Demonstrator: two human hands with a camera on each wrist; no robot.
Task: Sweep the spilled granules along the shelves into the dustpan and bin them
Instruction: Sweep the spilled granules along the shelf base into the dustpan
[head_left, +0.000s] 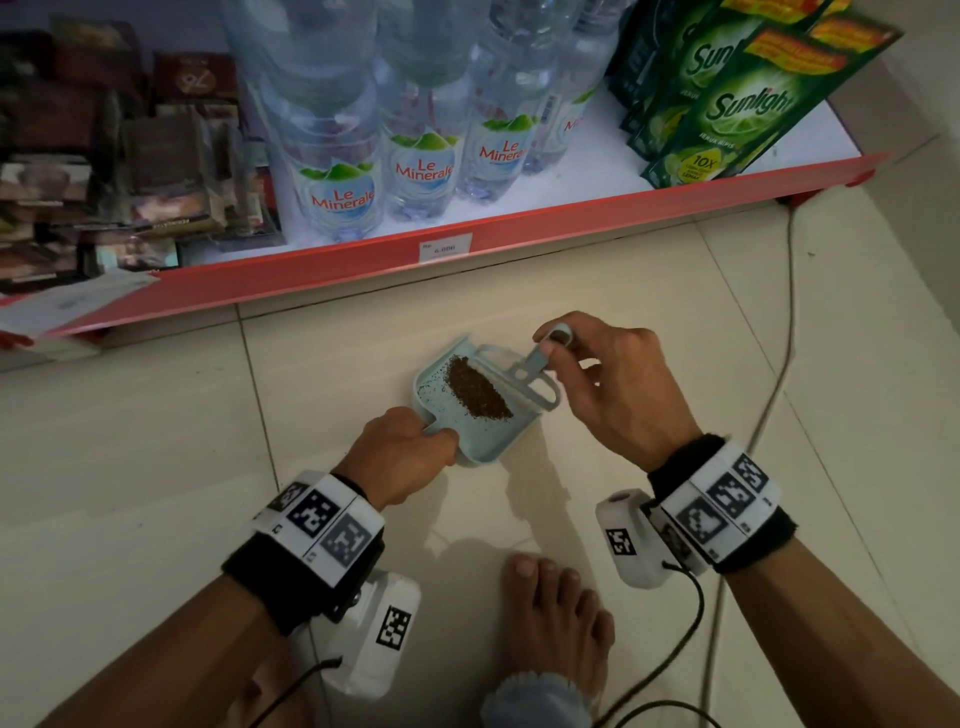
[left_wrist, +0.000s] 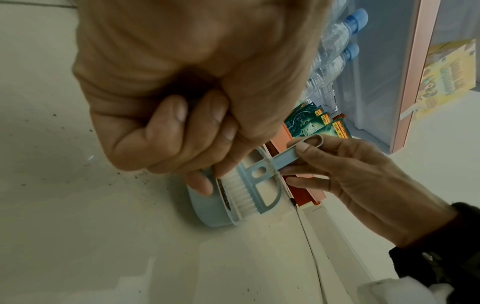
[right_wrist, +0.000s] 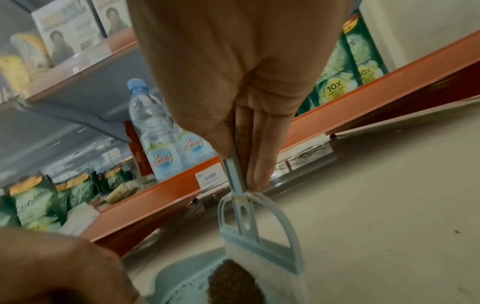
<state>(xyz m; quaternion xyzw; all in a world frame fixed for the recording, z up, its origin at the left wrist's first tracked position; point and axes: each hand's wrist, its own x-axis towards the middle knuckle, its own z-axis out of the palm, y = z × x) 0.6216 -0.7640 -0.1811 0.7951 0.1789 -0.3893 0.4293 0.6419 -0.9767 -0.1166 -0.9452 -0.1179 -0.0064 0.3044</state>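
Left hand (head_left: 402, 451) is gripping the dustpan (head_left: 467, 410) by its short handle, fingers curled round it. The pan is sitting on the floor (head_left: 156, 441) in front of the shelf (head_left: 363, 254), apparently tipped a little toward the handle. Right hand (head_left: 618, 384) is pinching the brush (head_left: 535, 374) high on its thin handle, thumb and fingers closed round it near the loop end.

Granules (head_left: 479, 387) are lying in a dark heap inside the pan, against the brush bristles at the pan's mouth. The heap is sitting ahead of the left grip and just below the right one. A few specks are lying loose on the floor beside the pan.

Handling, as a judgement: pan and brush are looking like light, stiff plastic, easy to lift one-handed. The granules are loose and dry, likely to roll out if the mouth dips, so the handle is the right hold, mouth kept up. The bristles are soft and will be bending under pressure.
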